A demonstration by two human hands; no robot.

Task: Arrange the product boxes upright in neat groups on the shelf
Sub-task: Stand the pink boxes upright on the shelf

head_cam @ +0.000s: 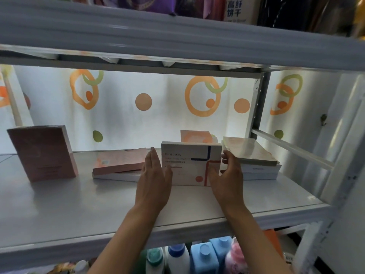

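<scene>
Task approx. half done. Both hands steady a white box point(190, 164) upright at shelf point(79, 204) centre: left hand point(153, 180) flat against its 9 o'clock edge, right hand point(227, 175) curled on its 3 o'clock edge. Pink box point(44, 152) stands at 9 o'clock. Flat stacks point(118, 164) beside the white box, at 9 & 3 o'clock point(254, 157), still need standing.
</scene>
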